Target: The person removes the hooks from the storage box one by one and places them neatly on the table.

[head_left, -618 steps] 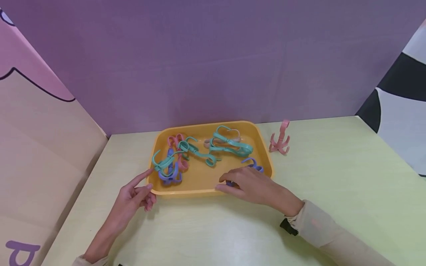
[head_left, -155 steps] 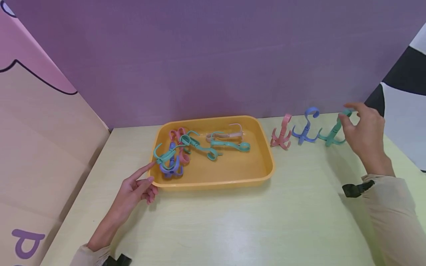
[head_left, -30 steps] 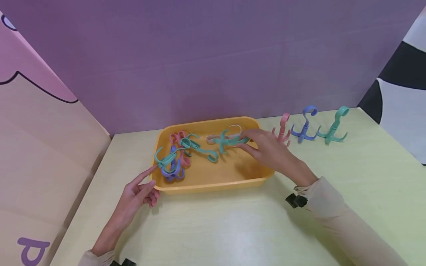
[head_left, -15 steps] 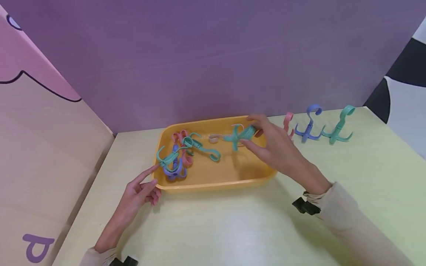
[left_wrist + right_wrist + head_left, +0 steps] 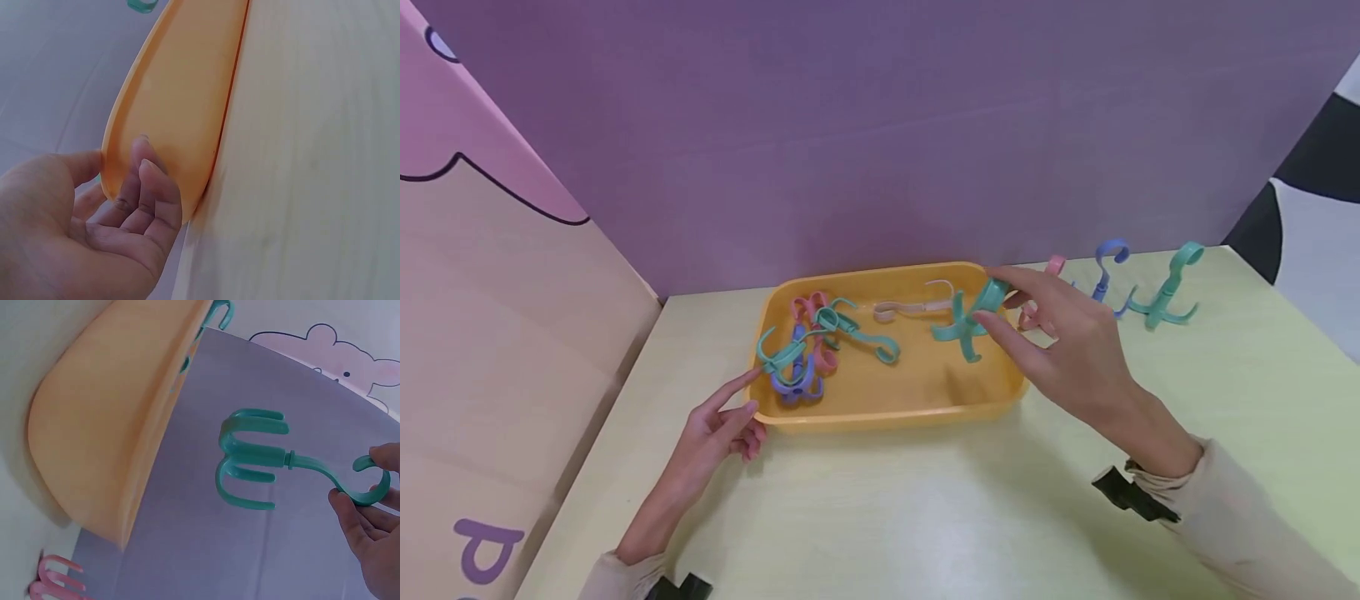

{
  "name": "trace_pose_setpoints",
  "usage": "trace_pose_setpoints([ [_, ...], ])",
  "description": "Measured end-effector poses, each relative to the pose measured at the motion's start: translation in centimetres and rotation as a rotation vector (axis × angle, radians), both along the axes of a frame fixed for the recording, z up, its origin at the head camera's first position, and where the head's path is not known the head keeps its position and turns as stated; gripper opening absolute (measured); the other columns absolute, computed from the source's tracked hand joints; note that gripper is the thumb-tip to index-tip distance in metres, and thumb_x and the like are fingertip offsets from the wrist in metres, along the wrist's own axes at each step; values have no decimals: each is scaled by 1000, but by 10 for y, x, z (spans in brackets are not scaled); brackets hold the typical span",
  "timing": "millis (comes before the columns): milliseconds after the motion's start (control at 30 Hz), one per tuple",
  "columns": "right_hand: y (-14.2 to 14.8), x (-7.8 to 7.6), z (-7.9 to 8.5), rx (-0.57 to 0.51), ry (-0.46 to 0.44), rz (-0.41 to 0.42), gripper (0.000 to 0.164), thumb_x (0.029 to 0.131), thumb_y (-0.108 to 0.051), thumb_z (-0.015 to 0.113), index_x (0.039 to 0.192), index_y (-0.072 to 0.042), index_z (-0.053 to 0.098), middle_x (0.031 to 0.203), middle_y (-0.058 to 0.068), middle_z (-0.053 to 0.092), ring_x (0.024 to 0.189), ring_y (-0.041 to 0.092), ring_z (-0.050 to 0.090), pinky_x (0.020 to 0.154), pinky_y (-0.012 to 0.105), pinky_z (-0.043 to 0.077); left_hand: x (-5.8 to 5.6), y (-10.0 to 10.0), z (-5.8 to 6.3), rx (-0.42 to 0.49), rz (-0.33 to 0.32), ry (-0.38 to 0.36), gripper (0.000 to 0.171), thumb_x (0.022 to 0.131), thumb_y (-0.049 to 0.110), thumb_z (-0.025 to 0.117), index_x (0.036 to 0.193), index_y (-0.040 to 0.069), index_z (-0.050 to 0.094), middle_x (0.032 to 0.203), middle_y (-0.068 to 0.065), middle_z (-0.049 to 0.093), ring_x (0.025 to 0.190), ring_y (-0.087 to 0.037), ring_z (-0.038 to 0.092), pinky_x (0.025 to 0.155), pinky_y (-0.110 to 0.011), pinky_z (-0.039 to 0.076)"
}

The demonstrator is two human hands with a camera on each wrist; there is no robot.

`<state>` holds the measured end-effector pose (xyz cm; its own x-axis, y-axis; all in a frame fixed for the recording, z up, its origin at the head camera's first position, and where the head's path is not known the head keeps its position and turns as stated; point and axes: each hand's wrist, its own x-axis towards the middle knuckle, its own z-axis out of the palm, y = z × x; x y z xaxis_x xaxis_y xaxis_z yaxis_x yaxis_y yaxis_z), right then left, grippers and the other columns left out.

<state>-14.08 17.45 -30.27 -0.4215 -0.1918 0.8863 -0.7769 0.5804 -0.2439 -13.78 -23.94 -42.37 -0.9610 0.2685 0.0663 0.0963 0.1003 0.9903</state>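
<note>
Green hook (image 5: 259,455), pinched only at its curl (image 5: 361,499) by right fingers (image 5: 1011,337), may twist and clip pink hook (image 5: 1056,266); left fingers (image 5: 733,388) grip tray (image 5: 880,420).

Purple bkdrop (image 5: 880,133) behind pale tbl (image 5: 880,517); cartoon panel (image 5: 497,292) L.

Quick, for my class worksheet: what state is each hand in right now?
Left hand: open, touching the near left corner of the yellow tray.
Right hand: closed, holding a teal four-pronged hook by its curled end.
</note>
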Motion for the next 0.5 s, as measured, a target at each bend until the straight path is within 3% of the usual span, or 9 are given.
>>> trace_pose_setpoints([
  [267,20,8,15,-38,30,-8,47,94,-39,69,113,4,71,88,9,70,75,10,59,75,12,43,2,0,1,-15,10,3,49,105,18,53,152,11,40,77,-11,67,60,-21,60,57,-29,55],
  [500,43,7,22,-34,-7,-95,38,85,-23,76,114,2,72,94,12,73,86,1,62,83,11,44,2,1,2,-14,-8,26,51,105,17,52,152,5,37,77,-12,68,59,-20,60,56,-29,55],
])
